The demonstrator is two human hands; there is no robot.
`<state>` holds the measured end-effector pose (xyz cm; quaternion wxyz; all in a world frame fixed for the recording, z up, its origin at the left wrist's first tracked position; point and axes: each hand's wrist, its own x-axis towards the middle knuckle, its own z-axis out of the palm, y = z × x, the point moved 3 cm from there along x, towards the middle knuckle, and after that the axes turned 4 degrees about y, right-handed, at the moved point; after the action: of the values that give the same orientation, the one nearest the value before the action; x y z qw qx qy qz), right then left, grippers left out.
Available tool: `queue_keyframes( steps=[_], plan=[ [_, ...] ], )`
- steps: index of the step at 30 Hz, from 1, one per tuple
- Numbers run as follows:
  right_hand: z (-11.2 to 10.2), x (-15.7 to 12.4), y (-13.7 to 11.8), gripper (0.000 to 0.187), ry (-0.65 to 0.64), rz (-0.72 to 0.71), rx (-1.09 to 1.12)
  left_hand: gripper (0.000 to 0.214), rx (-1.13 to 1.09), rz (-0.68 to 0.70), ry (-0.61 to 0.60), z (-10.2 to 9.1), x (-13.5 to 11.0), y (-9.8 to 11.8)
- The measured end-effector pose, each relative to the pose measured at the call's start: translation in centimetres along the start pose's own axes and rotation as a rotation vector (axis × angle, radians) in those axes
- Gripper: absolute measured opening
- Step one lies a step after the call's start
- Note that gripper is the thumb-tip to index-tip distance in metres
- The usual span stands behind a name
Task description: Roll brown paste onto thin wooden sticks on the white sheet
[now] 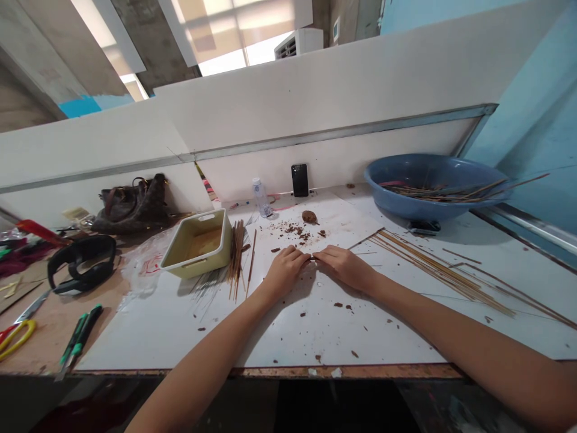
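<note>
A: Left to right, what's on the tabletop (54, 325)?

B: Lower left, one pair of yellow-handled scissors (17, 338) and two green-handled utility knives (79, 334). Then one olive tray (197, 243), one brown lump (309, 216) at upper centre, and one blue bowl (433, 180) holding sticks, upper right.

A: And the hands?

B: At centre, the left hand (283, 270) and right hand (345, 267) meet, both grips together on one thin dark piece (311, 258), too small to identify.

On the work board (311, 340), a plastic tray (196, 243) sat left of a bunch of thin sticks (235, 258), with more sticks (442, 276) lying to the right. Behind those, a basin (433, 171) held further sticks (428, 192); a phone (300, 180) leaned against the back wall (333, 144) just right of a bottle (262, 198).
</note>
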<state>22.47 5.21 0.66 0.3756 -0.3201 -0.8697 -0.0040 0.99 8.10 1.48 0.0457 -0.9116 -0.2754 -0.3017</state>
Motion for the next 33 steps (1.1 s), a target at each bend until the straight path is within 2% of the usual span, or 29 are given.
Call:
queue_keyframes(
  steps=[6, 14, 20, 27, 33],
  plan=[
    [0.43, 0.01, 0.71, 0.028, -0.054, -0.003, -0.029, 0.019, 0.046, 0.024, -0.042, 0.59, -0.04, -0.46],
    [0.47, 0.16, 0.67, 0.046, 0.002, 0.001, -0.085, 0.023, 0.038, 0.003, -0.028, 0.12, -0.10, 0.07],
    [0.71, 0.19, 0.25, 0.027, -0.020, -0.009, -0.080, 0.022, 0.013, -0.027, -0.019, 0.42, 0.12, 0.32],
    [0.64, 0.32, 0.02, 0.028, -0.119, -0.087, -0.225, 0.018, -0.045, -0.036, -0.040, 0.42, 0.05, 0.22],
    [0.71, 0.36, 0.22, 0.020, -0.131, -0.038, -0.150, 0.020, -0.082, -0.053, -0.062, 0.09, 0.09, 0.23]
  ],
)
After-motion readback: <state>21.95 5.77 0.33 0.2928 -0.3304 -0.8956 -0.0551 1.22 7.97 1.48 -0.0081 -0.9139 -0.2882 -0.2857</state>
